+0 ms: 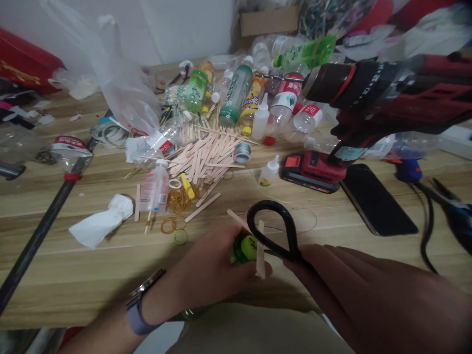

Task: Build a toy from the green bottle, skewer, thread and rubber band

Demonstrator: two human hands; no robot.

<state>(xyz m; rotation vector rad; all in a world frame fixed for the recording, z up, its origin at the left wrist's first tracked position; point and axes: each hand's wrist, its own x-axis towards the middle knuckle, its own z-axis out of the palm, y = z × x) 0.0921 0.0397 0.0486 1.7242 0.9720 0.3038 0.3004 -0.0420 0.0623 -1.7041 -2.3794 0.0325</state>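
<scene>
My left hand [217,268], with a watch on its wrist, is wrapped round the neck of a green plastic bottle [239,253]. The bottle's yellow-green cap [249,247] points up to the right, and most of its body is hidden. A wooden craft stick [260,255] stands across the cap near my left fingertips. Another craft stick [238,220] juts out behind it. My right hand [354,285] is closed on what look like scissors with a black loop handle [273,202]; their narrow metal part reaches the upright stick. My right fingertips are partly hidden.
A heap of craft sticks [210,157] lies mid-table, with plastic bottles [236,93] behind. A red cordless drill [398,93] stands at right beside a phone [379,199]. Glue bottle [269,171], rubber bands [179,199], tissue [103,221] and a dark rod [40,231] lie around.
</scene>
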